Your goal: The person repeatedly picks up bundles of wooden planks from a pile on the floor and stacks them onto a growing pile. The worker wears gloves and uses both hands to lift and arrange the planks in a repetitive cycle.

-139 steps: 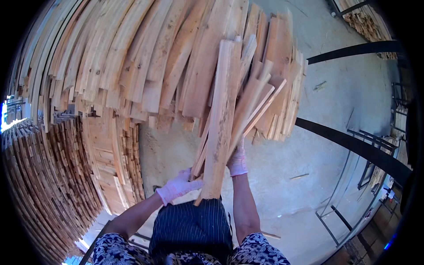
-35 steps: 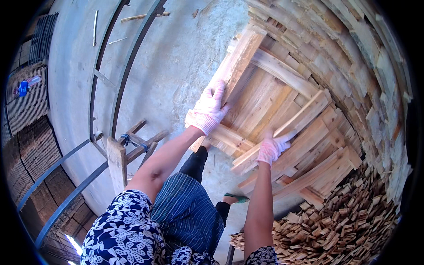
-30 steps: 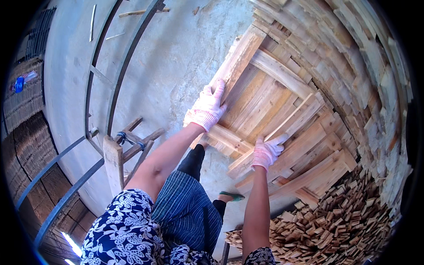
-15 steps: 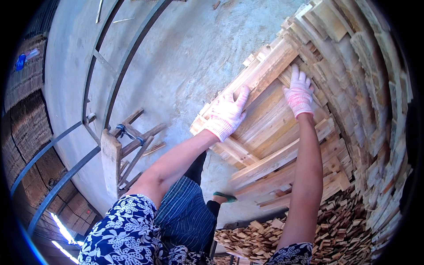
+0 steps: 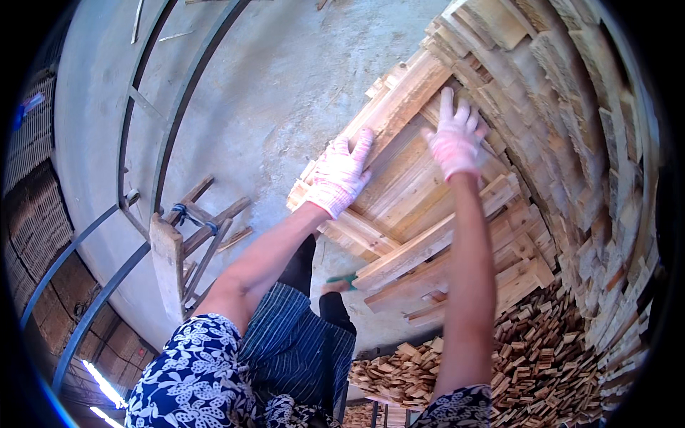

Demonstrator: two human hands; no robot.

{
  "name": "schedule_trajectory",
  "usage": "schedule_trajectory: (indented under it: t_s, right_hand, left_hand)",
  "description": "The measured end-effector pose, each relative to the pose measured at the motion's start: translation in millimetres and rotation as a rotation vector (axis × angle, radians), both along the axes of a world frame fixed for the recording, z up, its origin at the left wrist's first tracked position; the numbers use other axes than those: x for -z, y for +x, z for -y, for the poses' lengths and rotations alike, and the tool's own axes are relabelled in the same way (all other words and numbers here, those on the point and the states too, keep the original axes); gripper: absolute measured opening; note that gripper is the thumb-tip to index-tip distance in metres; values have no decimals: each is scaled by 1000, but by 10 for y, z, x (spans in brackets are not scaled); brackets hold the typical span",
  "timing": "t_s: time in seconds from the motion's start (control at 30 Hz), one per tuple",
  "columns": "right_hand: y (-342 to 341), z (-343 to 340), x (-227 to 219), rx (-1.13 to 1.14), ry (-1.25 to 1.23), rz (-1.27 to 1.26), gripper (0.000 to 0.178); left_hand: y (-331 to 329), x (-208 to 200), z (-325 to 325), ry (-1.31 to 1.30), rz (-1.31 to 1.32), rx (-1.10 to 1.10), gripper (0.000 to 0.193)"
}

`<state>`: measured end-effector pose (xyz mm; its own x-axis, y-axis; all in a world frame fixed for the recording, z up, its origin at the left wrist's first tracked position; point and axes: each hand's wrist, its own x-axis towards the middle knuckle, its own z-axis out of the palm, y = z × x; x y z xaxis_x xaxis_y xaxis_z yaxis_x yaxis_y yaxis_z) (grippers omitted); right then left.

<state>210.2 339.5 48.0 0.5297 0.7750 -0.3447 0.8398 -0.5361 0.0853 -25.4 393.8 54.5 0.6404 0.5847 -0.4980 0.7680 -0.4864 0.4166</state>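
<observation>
Left hand (image 5: 335,175) rests on the board (image 5: 408,96), fingers loosely spread, grip unclear; right hand (image 5: 457,139) is open over the planks (image 5: 396,182), seemingly holding nothing. Aligning the board seems the step in hand; next calls for steadying it. It runs forward-right from the left hand, ending just beyond the right.

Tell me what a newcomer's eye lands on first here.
Probably the pink-gloved left hand on a board near the middle, and the right hand, blurred and spread over planks up and to its right. Next would come the wood stack curving along the right side, and the wood heap at lower right.
</observation>
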Motion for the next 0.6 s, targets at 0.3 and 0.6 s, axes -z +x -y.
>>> schedule_trajectory:
  t_s: [0.3, 0.6]
  right_hand:
    - [-1247, 1803, -307, 946, 11, -89, 99]
    - [-1366, 1888, 158, 1142, 5, -48, 110]
  left_hand:
    - [-129, 37, 21, 67, 9, -58, 84]
    - [-93, 69, 70, 90, -64, -76, 85]
